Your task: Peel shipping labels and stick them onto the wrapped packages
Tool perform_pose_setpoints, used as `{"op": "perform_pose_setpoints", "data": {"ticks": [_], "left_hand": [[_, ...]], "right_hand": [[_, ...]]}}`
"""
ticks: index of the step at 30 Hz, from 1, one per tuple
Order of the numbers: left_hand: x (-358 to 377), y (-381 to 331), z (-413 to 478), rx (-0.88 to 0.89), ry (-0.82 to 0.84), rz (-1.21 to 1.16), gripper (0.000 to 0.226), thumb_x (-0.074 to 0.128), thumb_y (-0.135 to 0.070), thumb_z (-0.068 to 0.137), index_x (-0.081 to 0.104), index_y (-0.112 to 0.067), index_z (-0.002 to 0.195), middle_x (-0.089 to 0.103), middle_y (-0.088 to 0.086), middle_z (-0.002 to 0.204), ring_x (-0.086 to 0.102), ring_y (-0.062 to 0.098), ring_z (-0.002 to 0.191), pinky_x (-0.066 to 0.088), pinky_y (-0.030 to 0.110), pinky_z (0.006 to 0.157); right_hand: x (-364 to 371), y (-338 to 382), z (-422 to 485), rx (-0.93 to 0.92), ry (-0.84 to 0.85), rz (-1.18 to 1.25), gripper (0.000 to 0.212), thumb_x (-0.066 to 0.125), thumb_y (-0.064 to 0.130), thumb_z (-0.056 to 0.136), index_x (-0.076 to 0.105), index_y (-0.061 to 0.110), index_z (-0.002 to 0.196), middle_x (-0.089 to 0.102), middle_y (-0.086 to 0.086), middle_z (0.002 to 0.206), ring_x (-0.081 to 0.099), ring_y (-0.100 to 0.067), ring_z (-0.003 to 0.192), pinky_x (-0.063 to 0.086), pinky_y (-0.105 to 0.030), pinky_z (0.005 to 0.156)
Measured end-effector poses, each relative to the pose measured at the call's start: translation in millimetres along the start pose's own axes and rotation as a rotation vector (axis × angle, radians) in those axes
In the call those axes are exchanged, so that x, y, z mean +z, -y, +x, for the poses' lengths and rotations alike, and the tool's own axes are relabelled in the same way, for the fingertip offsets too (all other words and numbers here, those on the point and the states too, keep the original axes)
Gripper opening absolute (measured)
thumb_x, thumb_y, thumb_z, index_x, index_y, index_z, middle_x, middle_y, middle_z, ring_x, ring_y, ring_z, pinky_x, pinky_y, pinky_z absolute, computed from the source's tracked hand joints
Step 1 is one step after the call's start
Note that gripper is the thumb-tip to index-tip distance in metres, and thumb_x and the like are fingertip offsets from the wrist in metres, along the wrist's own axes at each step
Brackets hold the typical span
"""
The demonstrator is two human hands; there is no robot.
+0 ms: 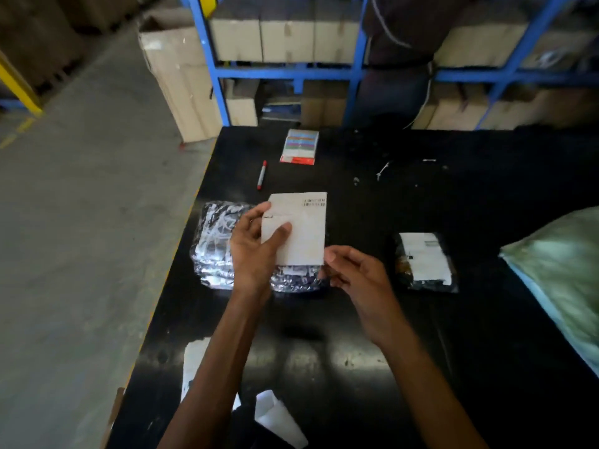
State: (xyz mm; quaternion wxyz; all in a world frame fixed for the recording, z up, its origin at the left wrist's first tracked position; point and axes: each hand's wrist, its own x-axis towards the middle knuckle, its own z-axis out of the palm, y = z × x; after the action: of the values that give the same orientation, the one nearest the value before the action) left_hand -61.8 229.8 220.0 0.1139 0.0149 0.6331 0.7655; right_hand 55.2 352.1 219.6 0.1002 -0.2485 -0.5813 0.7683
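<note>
A: So, which step is this?

B: Peeling, I'd judge. The left hand grips the shipping label by its left side, thumb on the face and fingers behind. The right hand pinches at the label's lower right corner, where the backing would start to lift. Whether any of it has come free, I cannot tell.

A: And the package it goes on?

B: Directly beneath the label: a clear-wrapped package lying near the left edge of the black bench. A second wrapped package, toward the right edge, already carries a label.

A: What does the next move need?

B: A firm pinch on the backing alone, pulled away while the left hand keeps the sheet flat. Then the label goes down square on the wrap, pressed from one side so it doesn't crease.

A: Anything in the way?

B: No. The red marker and a colourful packet sit toward the far edge, well apart.
</note>
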Motion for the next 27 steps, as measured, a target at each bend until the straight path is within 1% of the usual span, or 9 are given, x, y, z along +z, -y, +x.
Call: {"op": "perform_pose_setpoints", "data": {"ticks": [2,4,6,9,16,20,23,25,27], "left_hand": [[17.2,-5.9,3.5,0.029,0.026,-0.002,0.047,0.073,0.002,0.085,0.056,-0.008,0.128,0.074,0.002,0.115,0.072,0.024,0.107,0.063,0.038,0.08],[31.4,-11.2,4.7,0.051,0.048,-0.014,0.047,0.073,0.003,0.086,0.055,-0.007,0.128,0.075,-0.002,0.111,0.072,0.023,0.106,0.063,0.041,0.081],[45.3,-15.5,2.8,0.073,0.068,-0.01,0.046,0.072,0.002,0.086,0.055,-0.009,0.127,0.076,-0.006,0.108,0.073,0.02,0.104,0.063,0.042,0.082],[60.5,-20.6,-1.1,0.109,0.087,-0.009,0.046,0.072,0.002,0.086,0.055,-0.009,0.128,0.075,-0.008,0.108,0.073,0.017,0.104,0.064,0.04,0.079],[71.4,-21.2,-4.5,0.096,0.069,-0.034,0.044,0.074,0.0,0.085,0.057,-0.013,0.124,0.076,-0.007,0.112,0.072,0.018,0.106,0.061,0.049,0.086],[71.3,-20.9,-4.1,0.066,0.072,-0.051,0.044,0.073,0.0,0.086,0.057,-0.012,0.126,0.076,-0.009,0.111,0.072,0.015,0.106,0.063,0.039,0.08],[72.2,-20.3,-3.9,0.029,0.078,-0.079,0.043,0.072,0.001,0.086,0.057,-0.012,0.125,0.077,-0.009,0.108,0.073,0.013,0.102,0.063,0.03,0.074],[73.0,-18.8,-4.8,-0.037,0.091,-0.128,0.041,0.071,0.003,0.087,0.058,-0.012,0.122,0.077,-0.003,0.105,0.073,0.017,0.099,0.062,0.026,0.07],[74.4,-16.2,-7.4,-0.131,0.113,-0.19,0.039,0.07,0.005,0.087,0.058,-0.012,0.12,0.074,0.007,0.109,0.071,0.021,0.097,0.061,0.026,0.07]], "right_hand": [[-13.8,8.6,-1.8,-0.03,-0.007,0.02,0.012,0.068,0.016,0.09,0.074,0.011,0.099,0.075,-0.021,0.092,0.069,-0.017,0.079,0.05,-0.026,0.072],[-24.3,15.2,-3.0,-0.049,-0.005,0.042,0.01,0.068,0.015,0.088,0.075,0.012,0.095,0.074,-0.023,0.098,0.068,-0.017,0.079,0.048,-0.029,0.074],[-35.0,21.2,-3.2,-0.073,-0.006,0.041,0.009,0.068,0.014,0.089,0.074,0.013,0.095,0.076,-0.02,0.1,0.068,-0.018,0.08,0.046,-0.031,0.075],[-46.1,28.5,-2.2,-0.112,-0.005,0.023,0.009,0.065,0.007,0.091,0.072,0.01,0.097,0.078,-0.012,0.098,0.068,-0.016,0.079,0.047,-0.029,0.072],[-55.8,33.0,-1.7,-0.143,0.0,0.034,0.007,0.065,0.006,0.091,0.07,0.007,0.096,0.078,-0.011,0.097,0.068,-0.015,0.076,0.047,-0.03,0.073],[-56.2,32.9,-0.8,-0.148,0.025,0.043,0.008,0.064,0.006,0.092,0.069,0.008,0.097,0.079,-0.01,0.097,0.068,-0.013,0.077,0.048,-0.029,0.075],[-56.9,33.1,0.9,-0.193,0.062,0.0,0.012,0.064,0.008,0.092,0.067,0.002,0.102,0.078,-0.01,0.098,0.067,-0.01,0.078,0.05,-0.023,0.074],[-56.8,34.6,1.8,-0.227,0.091,0.011,0.015,0.063,0.007,0.092,0.064,-0.003,0.103,0.077,-0.011,0.097,0.066,-0.011,0.078,0.051,-0.02,0.072],[-55.8,36.8,2.2,-0.248,0.129,0.042,0.015,0.063,0.006,0.091,0.063,-0.004,0.102,0.075,-0.012,0.093,0.064,-0.013,0.078,0.051,-0.019,0.072]]}}
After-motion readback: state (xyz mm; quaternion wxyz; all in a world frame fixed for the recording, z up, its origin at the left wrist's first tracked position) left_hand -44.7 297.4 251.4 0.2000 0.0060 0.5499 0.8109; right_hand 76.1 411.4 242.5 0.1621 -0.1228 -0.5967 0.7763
